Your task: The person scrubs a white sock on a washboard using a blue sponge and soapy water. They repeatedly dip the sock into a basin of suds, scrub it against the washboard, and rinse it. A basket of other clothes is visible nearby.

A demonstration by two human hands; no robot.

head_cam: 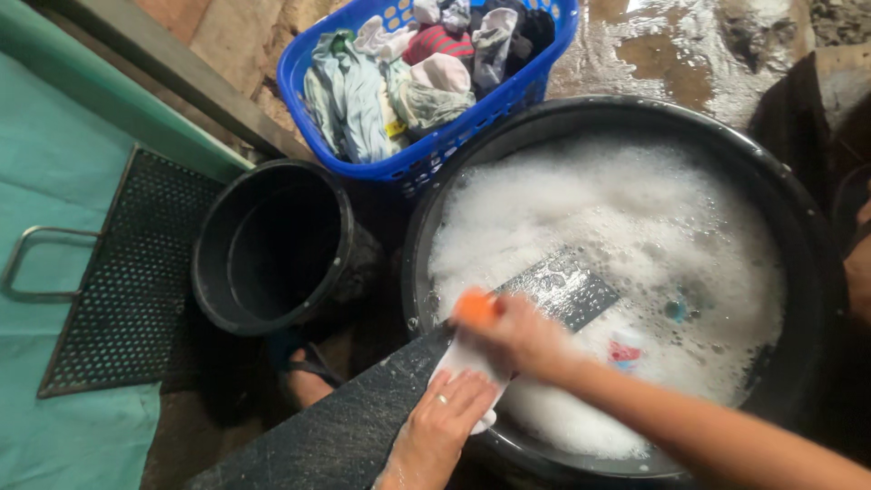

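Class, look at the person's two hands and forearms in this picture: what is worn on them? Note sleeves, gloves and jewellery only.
Both forearms are bare, with no sleeve in view and no gloves. The left hand wears a thin, pale metal ring on one finger. The right hand shows no ring or wristband that can be made out, though it is somewhat blurred. No watch or bracelet appears on either wrist.

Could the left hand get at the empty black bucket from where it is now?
Probably yes. The left hand presses a white cloth on the dark washboard, and the black bucket stands open just to its left with nothing between them. It would have to let go of the cloth first.
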